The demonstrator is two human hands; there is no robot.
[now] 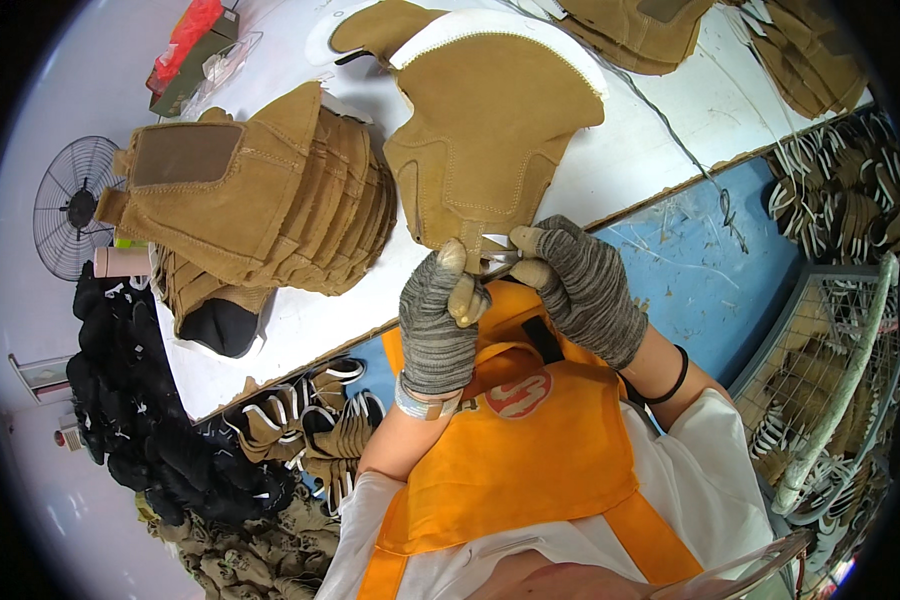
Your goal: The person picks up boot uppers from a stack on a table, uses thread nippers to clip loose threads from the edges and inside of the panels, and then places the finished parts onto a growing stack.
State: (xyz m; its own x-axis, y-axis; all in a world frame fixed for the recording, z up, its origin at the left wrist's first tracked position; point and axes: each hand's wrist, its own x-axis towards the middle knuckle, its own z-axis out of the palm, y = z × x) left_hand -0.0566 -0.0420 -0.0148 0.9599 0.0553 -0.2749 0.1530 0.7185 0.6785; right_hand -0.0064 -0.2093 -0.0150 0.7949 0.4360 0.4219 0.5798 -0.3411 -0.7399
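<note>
Fingers (454, 257) of the left hand (438, 325) are pinched together on the narrow lower tab of one brown upper (485, 120), which lies spread over the bench (635, 140) with its tab toward the person. The right hand (588, 290) is just beside that tab, thumb and finger bent inward; whether they are closed on the tab or on the one small shiny thing between the hands, I cannot tell. Two grey gloves leave the fingertips bare.

Four other lots of brown pieces share the bench: one tall stack (270, 210) at left, its layers too overlapped to count, one smaller piece (378, 28) behind the upper, and two piles (640, 35) (812, 60) at far right. One dark cord (660, 110) trails between. One fan (81, 209) and one black heap (145, 410) are at left, one wire crate (840, 270) at right.
</note>
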